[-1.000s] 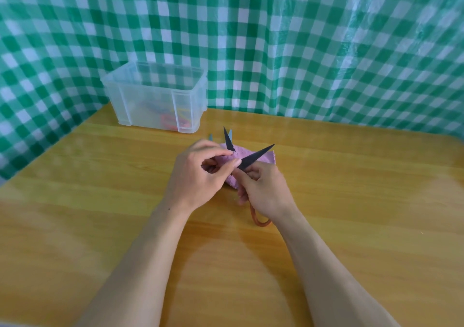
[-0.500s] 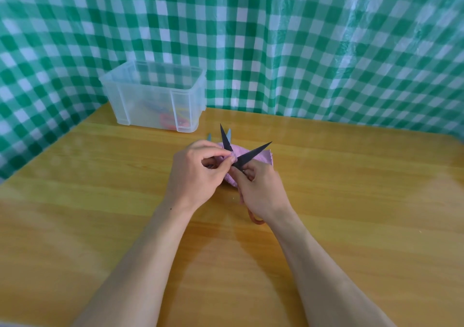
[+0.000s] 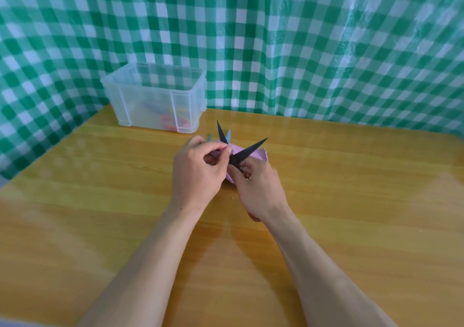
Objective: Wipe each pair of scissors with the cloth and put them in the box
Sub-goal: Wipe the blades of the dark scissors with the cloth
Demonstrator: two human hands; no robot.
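Scissors [image 3: 247, 153] with black blades are held just above the table [image 3: 351, 188], in front of the box [image 3: 150, 105] and a little to its right, clearly apart from it. The blades stand spread in a V: one tip points back towards the box, the other away from it to the right. The right hand [image 3: 258, 188] grips them at the handle end, fingers curled round; a sliver of orange handle [image 3: 253, 218] shows beneath its wrist. The left hand [image 3: 198, 171] pinches the pink cloth [image 3: 239, 149] between thumb and forefinger at the root of the blade nearer the box. The rest of the cloth is bunched under both hands.

This looks like the wipe of that blade, just at its start. To do it well, the pinch should fold the cloth over both flat faces and slide from the pivot out to the tip — never across the edge. The right hand should hold the pair steady. The other blade then needs the same stroke, and the blades are best closed before the carry to the box.

Two pale blue tips [image 3: 228, 134] poke out behind the cloth on the box side — probably another pair waiting. Through the box wall, red and yellow handles [image 3: 170, 120] show dimly.
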